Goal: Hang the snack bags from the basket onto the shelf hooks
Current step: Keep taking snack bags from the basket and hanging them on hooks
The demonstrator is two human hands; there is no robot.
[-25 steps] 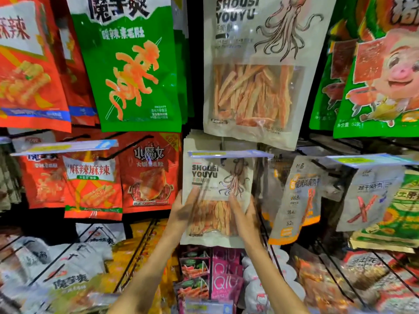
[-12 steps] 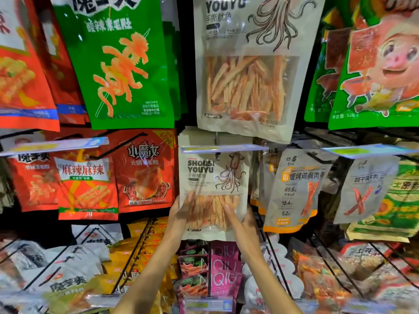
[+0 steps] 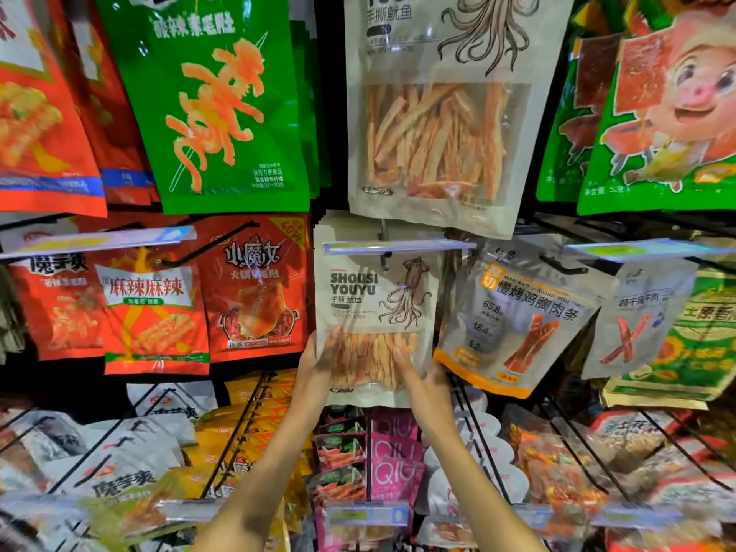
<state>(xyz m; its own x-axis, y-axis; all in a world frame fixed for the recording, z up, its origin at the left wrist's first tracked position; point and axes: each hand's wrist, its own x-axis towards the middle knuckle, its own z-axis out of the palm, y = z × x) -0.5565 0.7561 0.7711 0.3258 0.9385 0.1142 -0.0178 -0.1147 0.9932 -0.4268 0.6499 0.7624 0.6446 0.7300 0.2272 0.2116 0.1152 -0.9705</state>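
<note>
Beige squid bag (image 3: 360, 290) holds orange strips (image 3: 374, 354) behind clear window.

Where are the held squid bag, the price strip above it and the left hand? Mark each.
squid bag (image 3: 370, 296): head view, printed front below the name.
price strip (image 3: 398, 246): head view, middle of the strip.
left hand (image 3: 314, 366): head view, middle of the hand.

One wide-angle camera, worn on the person's head, faces the snack shelf (image 3: 565, 229) head-on from close by, tilted slightly down toward the lower wire racks (image 3: 474, 428).
</note>
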